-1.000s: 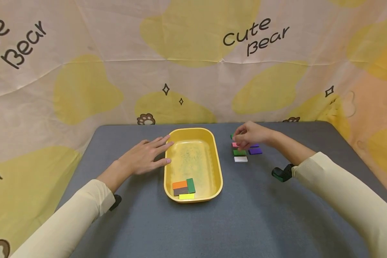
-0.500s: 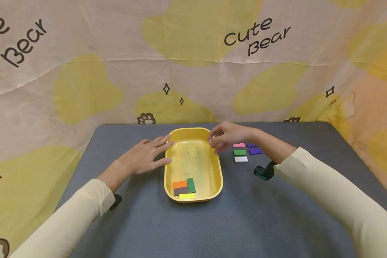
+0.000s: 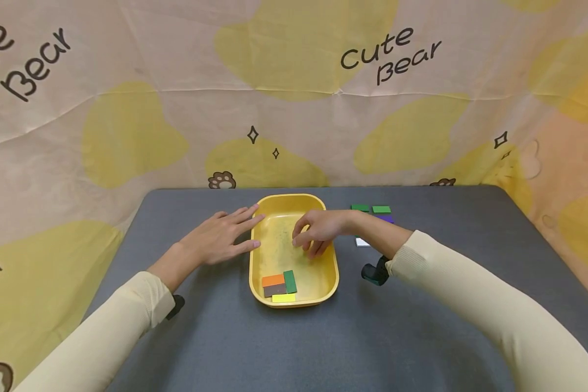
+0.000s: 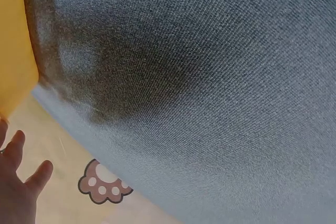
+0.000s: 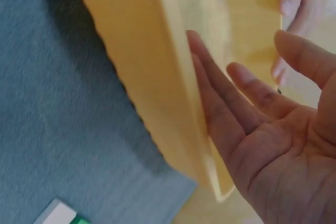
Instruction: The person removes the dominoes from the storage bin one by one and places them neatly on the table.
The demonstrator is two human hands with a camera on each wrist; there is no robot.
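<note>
A yellow tray (image 3: 330, 256) sits on the table. In its near left corner lie an orange block (image 3: 273, 280), a brown block (image 3: 275, 291), a green block (image 3: 289, 281) and a yellow block (image 3: 283, 298). My left hand (image 3: 220, 238) is spread at the tray's left rim, its fingertips at the edge. My right hand (image 3: 323, 228) reaches over the right rim, fingers bent downward above the tray floor. The right wrist view shows its thumb (image 5: 302, 56) apart from the fingers, with no block visible between them.
Right of the tray lie two green blocks (image 3: 381, 209), a purple block (image 3: 384, 218) and a white block (image 3: 362, 242); the right forearm covers other blocks there. A patterned cloth (image 3: 294, 109) hangs behind the grey table (image 3: 294, 348).
My right hand has moved left from the blocks, across the tray's right rim and down over its inside. The left hand and the blocks in the tray have kept their places.
</note>
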